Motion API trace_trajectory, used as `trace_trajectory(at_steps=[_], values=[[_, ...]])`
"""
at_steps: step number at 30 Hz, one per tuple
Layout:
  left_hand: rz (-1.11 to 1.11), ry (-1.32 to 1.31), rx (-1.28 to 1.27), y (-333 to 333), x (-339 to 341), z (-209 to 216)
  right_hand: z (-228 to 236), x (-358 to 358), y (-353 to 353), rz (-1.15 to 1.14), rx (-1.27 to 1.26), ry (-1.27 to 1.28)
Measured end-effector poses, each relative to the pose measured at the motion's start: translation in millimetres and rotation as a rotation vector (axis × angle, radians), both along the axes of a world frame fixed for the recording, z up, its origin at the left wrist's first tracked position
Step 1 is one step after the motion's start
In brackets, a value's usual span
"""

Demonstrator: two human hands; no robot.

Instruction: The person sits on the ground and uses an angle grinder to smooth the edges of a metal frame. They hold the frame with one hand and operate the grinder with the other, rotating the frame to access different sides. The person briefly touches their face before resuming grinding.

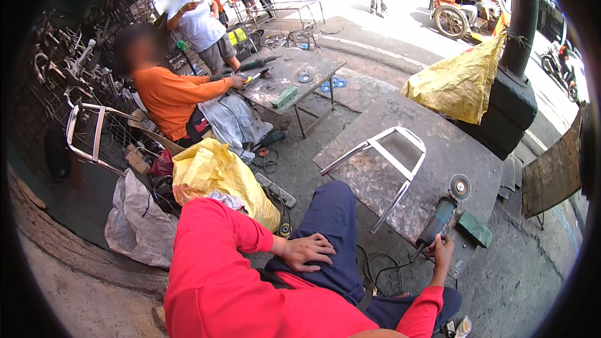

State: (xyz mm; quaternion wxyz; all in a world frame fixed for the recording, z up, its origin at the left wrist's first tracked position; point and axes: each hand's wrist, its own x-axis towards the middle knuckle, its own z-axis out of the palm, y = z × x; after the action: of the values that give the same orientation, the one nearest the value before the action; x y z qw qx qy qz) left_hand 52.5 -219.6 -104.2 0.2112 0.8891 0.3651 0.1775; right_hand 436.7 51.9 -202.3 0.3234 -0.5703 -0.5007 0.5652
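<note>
My left hand (307,252) lies on my dark blue trouser leg, its fingers spread and holding nothing. At the near edge of the low metal table (357,194), my right hand (442,251) is closed, with its fingertips beside the rear end of an angle grinder (439,220). What those fingers hold, if anything, is too small to make out. The dark teal grinder lies on the tabletop with its round disc (460,186) pointing away from me. A bent metal tube frame with a crossbar (391,156) rests on the same table, left of the grinder.
A green block (474,230) sits right of the grinder. Cables (382,273) coil on the ground below. Yellow sacks (228,178) and a power strip (275,189) are to the left. Beyond, a co-worker in orange (172,100) works at another table (288,81).
</note>
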Motion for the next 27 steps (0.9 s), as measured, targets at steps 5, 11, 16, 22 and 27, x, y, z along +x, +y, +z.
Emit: trace_trajectory(at_steps=[5,11,16,22,27], values=[[-0.007,-0.002,0.003,1.2,0.0,0.9,2.2,0.4,-0.7,-0.001,-0.012,-0.008],[-0.011,0.016,-0.011,1.1,-0.3,0.8,2.2,0.1,-0.3,0.002,-0.010,-0.014],[-0.016,0.033,-0.027,0.7,-1.0,0.4,1.6,0.4,-0.7,-0.007,-0.024,0.012],[-0.015,0.043,-0.029,0.8,-1.4,1.7,3.1,-0.9,-1.0,-0.017,-0.038,-0.010],[-0.014,0.039,-0.031,0.6,-1.2,1.8,4.3,-1.3,-1.0,-0.004,-0.025,-0.006]])
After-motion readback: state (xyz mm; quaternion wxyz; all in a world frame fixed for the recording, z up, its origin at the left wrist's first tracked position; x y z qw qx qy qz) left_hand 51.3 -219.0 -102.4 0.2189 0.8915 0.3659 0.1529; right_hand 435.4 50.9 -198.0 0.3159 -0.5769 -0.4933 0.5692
